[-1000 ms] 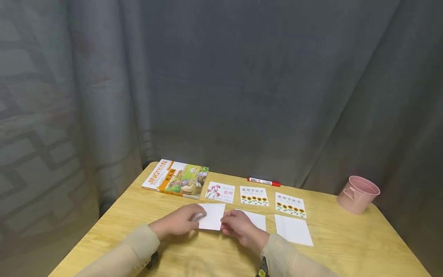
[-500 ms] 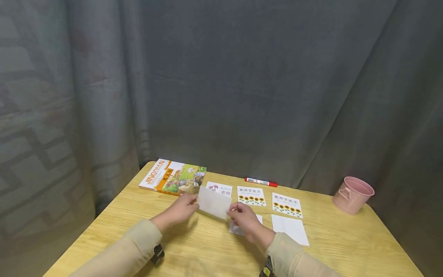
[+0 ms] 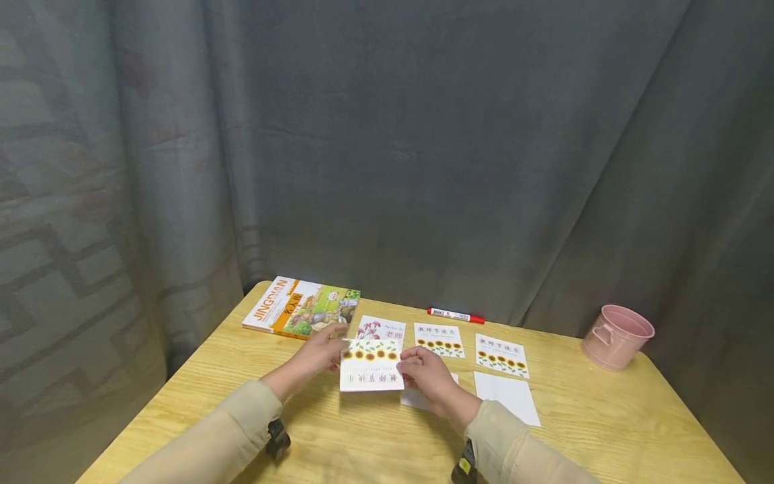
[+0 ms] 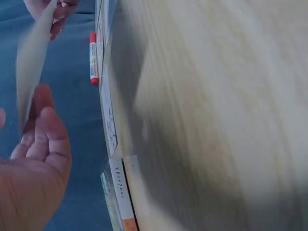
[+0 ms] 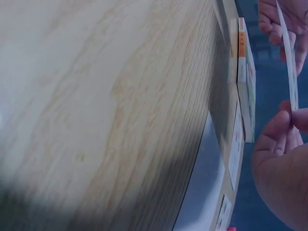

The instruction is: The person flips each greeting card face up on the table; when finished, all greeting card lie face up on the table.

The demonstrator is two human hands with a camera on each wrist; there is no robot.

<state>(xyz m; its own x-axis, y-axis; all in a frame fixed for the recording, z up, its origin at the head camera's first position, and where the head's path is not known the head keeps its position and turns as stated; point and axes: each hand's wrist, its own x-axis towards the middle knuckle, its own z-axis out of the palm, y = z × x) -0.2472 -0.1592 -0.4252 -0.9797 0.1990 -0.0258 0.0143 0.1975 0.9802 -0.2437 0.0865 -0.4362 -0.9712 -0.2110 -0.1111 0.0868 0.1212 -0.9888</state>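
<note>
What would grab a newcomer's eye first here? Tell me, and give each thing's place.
Probably the sunflower card, held above the table between the left hand and the right hand, its flowers upside down in the head view. Next, likely the pink bucket near the table's back right corner, and the marker with red ends by the back edge.
</note>
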